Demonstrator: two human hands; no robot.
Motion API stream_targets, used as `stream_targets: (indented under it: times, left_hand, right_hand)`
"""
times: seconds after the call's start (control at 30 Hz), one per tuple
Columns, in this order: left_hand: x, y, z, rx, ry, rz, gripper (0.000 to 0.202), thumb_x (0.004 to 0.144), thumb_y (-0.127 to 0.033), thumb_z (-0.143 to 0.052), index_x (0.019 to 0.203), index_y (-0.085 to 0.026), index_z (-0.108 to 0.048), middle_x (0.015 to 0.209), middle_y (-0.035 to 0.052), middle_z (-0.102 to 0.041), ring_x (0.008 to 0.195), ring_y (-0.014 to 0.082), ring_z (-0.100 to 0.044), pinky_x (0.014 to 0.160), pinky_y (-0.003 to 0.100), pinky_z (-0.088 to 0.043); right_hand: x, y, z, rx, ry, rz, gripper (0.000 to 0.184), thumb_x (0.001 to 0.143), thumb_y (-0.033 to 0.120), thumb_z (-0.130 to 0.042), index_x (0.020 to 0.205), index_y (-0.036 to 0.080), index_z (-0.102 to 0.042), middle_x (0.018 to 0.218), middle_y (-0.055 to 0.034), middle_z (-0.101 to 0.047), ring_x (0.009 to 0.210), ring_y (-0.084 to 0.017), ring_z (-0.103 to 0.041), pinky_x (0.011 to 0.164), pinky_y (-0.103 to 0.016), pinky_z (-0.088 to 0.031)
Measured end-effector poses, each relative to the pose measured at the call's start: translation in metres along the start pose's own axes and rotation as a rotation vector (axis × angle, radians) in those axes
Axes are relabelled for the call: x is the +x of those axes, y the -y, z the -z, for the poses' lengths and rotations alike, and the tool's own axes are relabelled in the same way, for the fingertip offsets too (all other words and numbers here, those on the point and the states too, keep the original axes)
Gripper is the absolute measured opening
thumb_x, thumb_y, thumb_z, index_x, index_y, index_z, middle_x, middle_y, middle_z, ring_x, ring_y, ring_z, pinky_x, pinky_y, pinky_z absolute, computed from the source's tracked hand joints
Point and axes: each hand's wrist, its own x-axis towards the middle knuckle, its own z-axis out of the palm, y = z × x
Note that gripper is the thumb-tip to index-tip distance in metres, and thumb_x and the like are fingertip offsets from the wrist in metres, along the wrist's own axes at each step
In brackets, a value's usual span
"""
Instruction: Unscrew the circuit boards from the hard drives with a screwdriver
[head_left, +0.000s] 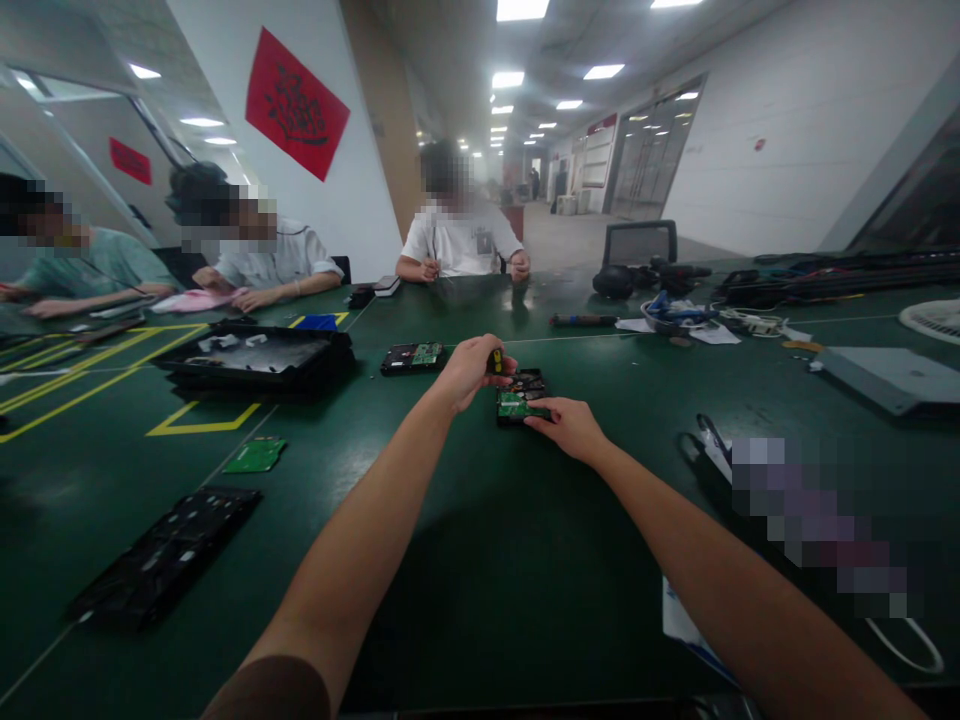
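Note:
A hard drive (517,408) with a green circuit board lies on the green table ahead of me. My left hand (472,370) is closed around a screwdriver with a black-and-yellow handle (496,361), held over the drive's far left part; its tip is hidden. From the right, my right hand (570,425) grips the near right edge of the drive with thumb and forefinger, the fingertips against the board. A second hard drive (412,357), its board showing, lies just left of my left hand.
Black trays (255,360) are stacked at left. Nearer lie a loose green circuit board (255,455) and a black plastic frame (165,555). A grey box (889,380) and a cable pile (675,312) are at right. Several people sit across the table.

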Motion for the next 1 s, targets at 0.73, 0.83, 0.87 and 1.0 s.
stream_targets:
  times: [0.73,0.83,0.87,1.0]
  left_hand:
    - [0.0,-0.0025,0.005,0.134,-0.028,-0.076,0.022,0.082,-0.035,-0.06,0.08,-0.015,-0.071,0.084,0.0099,-0.067,0.077,0.0191,-0.063,0.056,0.026,-0.054]
    - [-0.0018,-0.003,0.0029,0.086,0.013,-0.033,0.023,0.082,-0.035,-0.061,0.088,-0.015,-0.069,0.084,0.0108,-0.069,0.078,0.0208,-0.066,0.058,0.028,-0.055]
    - [-0.0019,-0.0028,0.0022,0.049,0.025,-0.008,0.023,0.082,-0.035,-0.061,0.091,-0.014,-0.068,0.084,0.0114,-0.07,0.077,0.0215,-0.067,0.058,0.029,-0.055]
    - [0.0007,-0.0011,0.0018,-0.069,0.028,0.052,0.02,0.08,-0.032,-0.062,0.088,-0.014,-0.064,0.086,0.0124,-0.07,0.079,0.0222,-0.068,0.062,0.031,-0.058]
  right_hand:
    - [-0.0006,0.0005,0.0014,0.019,0.006,0.001,0.041,0.093,0.053,-0.065,0.122,0.025,-0.076,0.079,-0.0019,-0.066,0.065,-0.015,-0.052,0.062,-0.029,-0.034]
    - [-0.0005,0.0003,0.0012,0.021,0.005,-0.002,0.042,0.092,0.053,-0.066,0.122,0.025,-0.076,0.079,-0.002,-0.066,0.065,-0.015,-0.052,0.062,-0.029,-0.034]
    - [-0.0005,0.0001,0.0009,0.023,0.007,0.0,0.043,0.092,0.053,-0.066,0.122,0.024,-0.076,0.079,-0.002,-0.065,0.065,-0.015,-0.052,0.062,-0.029,-0.035]
    - [-0.0001,-0.001,-0.0005,0.023,0.002,0.002,0.043,0.092,0.053,-0.067,0.123,0.023,-0.076,0.079,-0.0021,-0.065,0.066,-0.015,-0.052,0.063,-0.028,-0.035]
